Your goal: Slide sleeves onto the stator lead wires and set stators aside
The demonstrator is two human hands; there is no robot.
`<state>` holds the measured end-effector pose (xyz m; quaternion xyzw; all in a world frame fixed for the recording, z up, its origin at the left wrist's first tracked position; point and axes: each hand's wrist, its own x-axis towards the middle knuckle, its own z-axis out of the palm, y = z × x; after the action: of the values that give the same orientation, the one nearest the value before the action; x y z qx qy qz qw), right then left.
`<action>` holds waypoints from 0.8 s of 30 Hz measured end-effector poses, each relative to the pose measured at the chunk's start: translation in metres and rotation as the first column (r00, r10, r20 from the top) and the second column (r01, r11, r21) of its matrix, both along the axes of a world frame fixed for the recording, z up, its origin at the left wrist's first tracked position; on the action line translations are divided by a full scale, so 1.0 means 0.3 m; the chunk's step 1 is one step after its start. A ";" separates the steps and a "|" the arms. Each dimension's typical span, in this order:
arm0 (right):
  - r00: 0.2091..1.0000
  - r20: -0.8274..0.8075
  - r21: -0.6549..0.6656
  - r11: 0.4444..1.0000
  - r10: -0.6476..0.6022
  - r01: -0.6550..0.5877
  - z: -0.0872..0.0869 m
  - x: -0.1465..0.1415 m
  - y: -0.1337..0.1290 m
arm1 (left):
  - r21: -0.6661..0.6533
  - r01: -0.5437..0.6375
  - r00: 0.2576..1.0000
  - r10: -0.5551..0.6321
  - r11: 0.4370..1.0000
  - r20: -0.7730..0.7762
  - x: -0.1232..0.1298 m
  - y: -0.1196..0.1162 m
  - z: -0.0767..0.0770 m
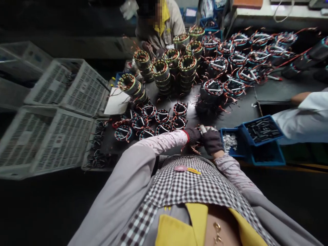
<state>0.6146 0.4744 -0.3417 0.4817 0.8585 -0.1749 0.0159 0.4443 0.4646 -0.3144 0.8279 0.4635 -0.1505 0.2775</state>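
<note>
In dark gloves, my left hand and my right hand are close together at the table's near edge. Both are closed around a wire-wound stator, mostly hidden by the gloves; its loose copper-coloured wires stick out below. Light-coloured fingertips show on my right hand. Just left of my hands stand several small stators with white and black sleeves on their windings. Immediately right of my right hand is a blue bin with small white pieces.
Stacked stators and sleeved stators fill the table's far side. A blue tray of black tubes sits right, beside another person's sleeve. A co-worker is opposite. Plastic crates and white paper lie left.
</note>
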 end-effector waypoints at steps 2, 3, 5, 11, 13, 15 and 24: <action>0.995 0.084 0.020 0.998 0.055 -0.057 0.023 -0.049 0.008 | 0.033 0.011 1.000 -0.011 0.999 0.008 0.009 -0.032 -0.023; 0.993 0.093 0.013 0.998 0.067 -0.069 0.032 -0.067 0.016 | 0.056 0.014 1.000 -0.015 0.998 0.018 0.008 -0.053 -0.034; 0.995 0.070 -0.026 0.997 0.075 -0.073 0.040 -0.086 0.039 | 0.107 -0.005 0.999 0.001 0.994 0.038 -0.001 -0.098 -0.051; 0.809 -0.415 -0.416 0.878 -0.416 0.238 -0.037 0.017 0.086 | 0.154 -0.281 0.958 0.267 0.947 0.107 -0.060 -0.167 -0.048; 0.617 -0.506 -0.551 0.776 -0.603 0.306 -0.068 0.078 0.069 | 0.133 -0.333 0.941 0.320 0.933 0.109 -0.087 -0.162 -0.043; 0.598 -0.519 -0.510 0.783 -0.611 0.357 -0.082 0.125 0.040 | 0.083 -0.316 0.945 0.306 0.945 0.115 -0.110 -0.155 -0.044; 0.998 0.034 0.043 0.997 -0.059 0.058 -0.032 -0.018 0.019 | 0.139 -0.293 0.955 0.282 0.946 0.089 -0.105 -0.191 -0.084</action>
<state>0.6093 0.4800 -0.3512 0.5098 0.8472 -0.1489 0.0156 0.4127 0.4073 -0.3395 0.7747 0.5797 -0.0448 0.2486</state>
